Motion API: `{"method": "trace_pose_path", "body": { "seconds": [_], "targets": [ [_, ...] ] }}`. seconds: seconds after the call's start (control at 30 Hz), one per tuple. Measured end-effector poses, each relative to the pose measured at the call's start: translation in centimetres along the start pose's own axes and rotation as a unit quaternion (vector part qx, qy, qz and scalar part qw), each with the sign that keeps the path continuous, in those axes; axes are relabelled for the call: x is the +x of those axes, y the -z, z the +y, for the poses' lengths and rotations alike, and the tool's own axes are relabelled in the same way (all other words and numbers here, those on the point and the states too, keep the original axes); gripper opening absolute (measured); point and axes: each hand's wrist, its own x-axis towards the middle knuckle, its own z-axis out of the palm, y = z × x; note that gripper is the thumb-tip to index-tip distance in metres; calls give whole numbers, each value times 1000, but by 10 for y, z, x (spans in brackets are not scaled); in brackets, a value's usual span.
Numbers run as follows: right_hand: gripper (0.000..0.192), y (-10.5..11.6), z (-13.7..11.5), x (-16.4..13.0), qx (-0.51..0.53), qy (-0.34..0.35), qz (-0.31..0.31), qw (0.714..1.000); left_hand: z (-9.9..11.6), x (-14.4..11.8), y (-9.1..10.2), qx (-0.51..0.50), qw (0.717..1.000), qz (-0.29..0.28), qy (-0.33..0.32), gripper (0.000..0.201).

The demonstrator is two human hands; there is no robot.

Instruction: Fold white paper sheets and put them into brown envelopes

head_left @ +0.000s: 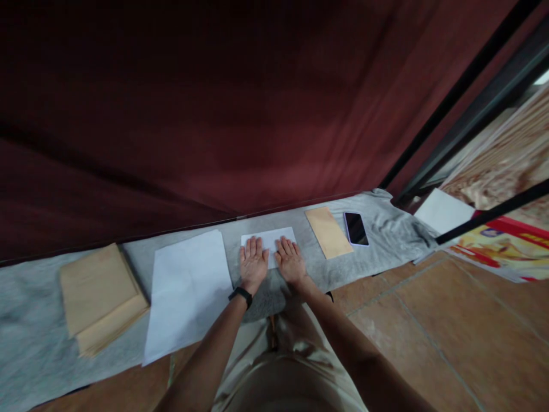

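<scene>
Both palms lie flat on a folded sheet of white paper on the grey cloth. My left hand, with a dark band at its wrist, covers the left part of the sheet, fingers stretched out. Over the right part rests my right hand, its fingers also extended. A single tan envelope lies to the right of that hand. To the left of my left hand is a stack of larger white sheets. Whatever is under the palms is hidden.
A pile of brown envelopes sits at the far left of the cloth-covered table. Beyond the tan envelope lies a phone. A dark red curtain hangs along the back edge. Black poles and a colourful printed box stand at the right.
</scene>
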Motion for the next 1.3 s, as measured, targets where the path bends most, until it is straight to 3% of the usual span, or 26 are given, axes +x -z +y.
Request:
{"method": "trace_pose_path", "body": {
  "seconds": [0.17,0.3,0.47,0.6,0.9,1.2,1.3],
  "targets": [
    [54,5,22,10,-15,-46,12,999,-2,-4,-2,5,999,28,30,63],
    [54,9,19,20,-23,-75,37,996,-1,-4,-1,12,999,30,26,63],
    [52,3,-11,27,12,41,5,999,-2,-4,2,27,999,8,23,60],
    [51,-1,-18,29,14,60,-31,998,-3,-3,3,35,999,-1,27,59],
    [55,-3,6,48,-2,-2,-6,1000,-4,-3,0,27,999,18,29,60],
    [56,-3,26,37,-24,-28,21,999,5,1,4,36,999,8,41,58],
    [55,-4,25,38,-26,-30,22,999,17,11,1,13,1000,1,-13,57]
  ]
}}
